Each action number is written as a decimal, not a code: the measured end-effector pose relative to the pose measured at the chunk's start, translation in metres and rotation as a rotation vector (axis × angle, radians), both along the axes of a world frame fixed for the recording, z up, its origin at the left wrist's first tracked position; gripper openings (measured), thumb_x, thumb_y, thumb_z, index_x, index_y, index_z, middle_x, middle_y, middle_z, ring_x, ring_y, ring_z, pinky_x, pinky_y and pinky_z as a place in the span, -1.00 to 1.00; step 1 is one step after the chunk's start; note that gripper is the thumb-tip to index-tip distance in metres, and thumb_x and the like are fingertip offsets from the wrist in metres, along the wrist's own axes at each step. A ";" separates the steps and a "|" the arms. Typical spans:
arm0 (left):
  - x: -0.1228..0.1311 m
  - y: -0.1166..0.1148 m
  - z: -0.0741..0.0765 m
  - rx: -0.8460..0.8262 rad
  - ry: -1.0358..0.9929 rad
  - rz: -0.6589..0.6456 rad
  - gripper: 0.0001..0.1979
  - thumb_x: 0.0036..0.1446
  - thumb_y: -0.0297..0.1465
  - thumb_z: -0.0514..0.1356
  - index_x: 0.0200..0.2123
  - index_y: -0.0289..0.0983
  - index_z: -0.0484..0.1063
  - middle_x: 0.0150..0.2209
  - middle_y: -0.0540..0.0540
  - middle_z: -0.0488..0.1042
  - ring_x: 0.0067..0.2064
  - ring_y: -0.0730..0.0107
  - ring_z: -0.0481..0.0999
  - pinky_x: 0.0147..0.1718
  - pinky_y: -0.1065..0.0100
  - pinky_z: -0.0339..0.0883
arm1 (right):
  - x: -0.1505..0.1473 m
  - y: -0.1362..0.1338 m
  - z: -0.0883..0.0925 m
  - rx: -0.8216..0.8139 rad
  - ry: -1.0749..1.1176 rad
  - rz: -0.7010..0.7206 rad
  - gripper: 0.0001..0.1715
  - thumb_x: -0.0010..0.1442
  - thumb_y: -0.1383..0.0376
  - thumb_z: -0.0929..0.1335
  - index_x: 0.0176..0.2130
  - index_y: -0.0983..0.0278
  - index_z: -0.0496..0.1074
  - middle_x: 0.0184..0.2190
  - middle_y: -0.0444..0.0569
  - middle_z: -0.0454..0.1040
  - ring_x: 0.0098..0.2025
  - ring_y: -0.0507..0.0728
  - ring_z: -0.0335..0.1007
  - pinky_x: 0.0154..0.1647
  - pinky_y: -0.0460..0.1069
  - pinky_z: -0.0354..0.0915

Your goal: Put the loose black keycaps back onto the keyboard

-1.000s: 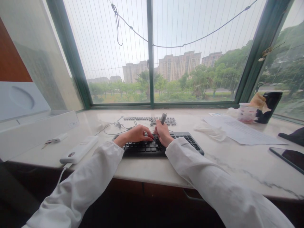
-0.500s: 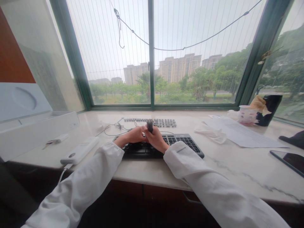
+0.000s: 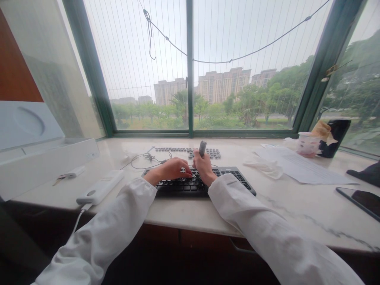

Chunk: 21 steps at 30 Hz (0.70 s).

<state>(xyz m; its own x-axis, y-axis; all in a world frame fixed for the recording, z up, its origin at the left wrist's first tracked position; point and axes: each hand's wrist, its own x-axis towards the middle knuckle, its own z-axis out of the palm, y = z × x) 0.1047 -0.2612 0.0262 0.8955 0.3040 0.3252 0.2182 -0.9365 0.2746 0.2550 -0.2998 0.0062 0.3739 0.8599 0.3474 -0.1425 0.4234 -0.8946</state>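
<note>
Head view | right grip [image 3: 204,166] is clamping a dark tool [image 3: 202,148] | left grip [image 3: 174,168], now parting from it, is reaching the keyboard [image 3: 237,177] beneath both, its hold unclear | loose keys [image 3: 213,152] are lying beyond | attention is returning to the keyboard

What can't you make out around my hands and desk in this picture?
All in the head view:
Dark tool: gripped part hidden by the right hand.
Keyboard: some keys covered by the left hand and the right.
Phone: partly cut off by the right edge.
White paper: print too small to read.
</note>
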 end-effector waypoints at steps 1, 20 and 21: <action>0.000 -0.001 0.001 0.020 0.009 -0.003 -0.76 0.12 -0.22 0.28 -0.29 -0.27 0.63 -0.35 -0.10 0.56 -0.38 0.47 0.46 -0.38 0.46 0.24 | 0.000 0.000 -0.001 0.000 0.006 0.007 -0.56 0.12 0.11 0.34 -0.62 0.20 0.11 -0.76 -0.25 0.09 -0.73 -0.06 -0.02 -0.74 -0.11 -0.01; 0.001 0.003 0.001 -0.033 0.002 -0.031 -0.77 0.11 -0.22 0.28 -0.31 -0.27 0.61 -0.37 -0.06 0.51 -0.44 0.55 0.39 -0.40 0.49 0.24 | 0.006 -0.005 0.008 -0.157 0.182 0.043 -0.58 0.19 0.25 0.30 -0.58 0.20 0.03 -0.76 -0.33 -0.03 -0.72 -0.10 -0.17 -0.72 -0.14 -0.05; 0.001 0.003 0.001 -0.037 -0.003 -0.040 -0.77 0.11 -0.22 0.28 -0.32 -0.28 0.61 -0.37 -0.06 0.51 -0.43 0.54 0.39 -0.39 0.48 0.25 | 0.004 -0.004 0.007 -0.130 0.085 0.035 -0.58 0.19 0.22 0.30 -0.59 0.20 0.06 -0.76 -0.30 0.02 -0.72 -0.09 -0.11 -0.71 -0.13 -0.02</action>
<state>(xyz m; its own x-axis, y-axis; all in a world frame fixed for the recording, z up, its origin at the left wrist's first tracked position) 0.1056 -0.2579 0.0275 0.9063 0.2795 0.3169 0.1795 -0.9336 0.3101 0.2592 -0.3041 0.0129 0.3664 0.9086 0.2003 -0.2327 0.2979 -0.9258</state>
